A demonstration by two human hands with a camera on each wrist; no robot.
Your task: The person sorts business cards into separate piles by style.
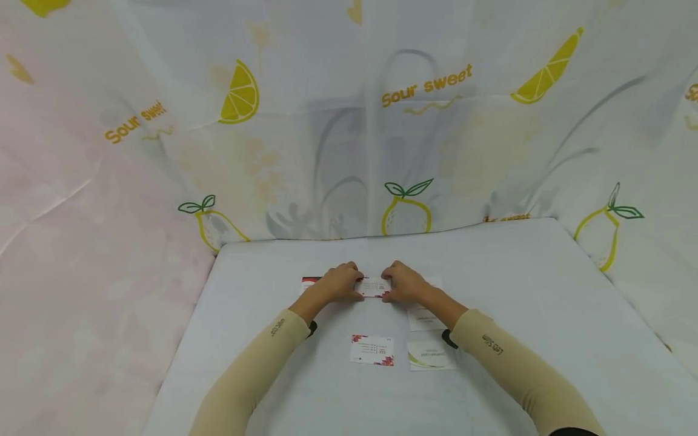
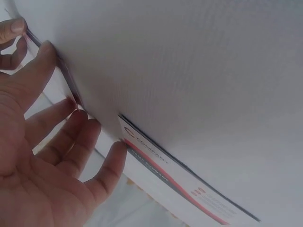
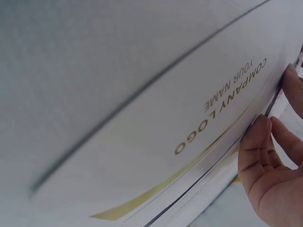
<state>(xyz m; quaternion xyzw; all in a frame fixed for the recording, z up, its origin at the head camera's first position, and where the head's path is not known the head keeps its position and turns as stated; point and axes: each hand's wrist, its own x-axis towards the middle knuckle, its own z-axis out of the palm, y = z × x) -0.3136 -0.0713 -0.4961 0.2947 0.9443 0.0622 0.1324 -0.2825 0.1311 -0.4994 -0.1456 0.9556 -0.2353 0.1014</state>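
Observation:
Both hands hold one white business card with red and purple corner prints (image 1: 373, 287) by its two ends, low over the tabletop. My left hand (image 1: 340, 283) grips its left end between thumb and fingers; my right hand (image 1: 405, 283) grips its right end likewise. In the left wrist view the card's thin edge (image 2: 66, 78) shows between thumb and fingers. A red, black and white business card (image 2: 175, 175) lies beside the left hand's outer fingers. Close by the right hand lies a white card with gold "COMPANY LOGO" lettering (image 3: 208, 118).
Nearer the body lie a card with red and purple corner prints (image 1: 372, 350) and a green-striped logo card (image 1: 431, 355). Another white card (image 1: 425, 319) sits partly beneath the right forearm. A lemon-printed cloth (image 1: 338, 151) hangs behind the white table (image 1: 262, 375).

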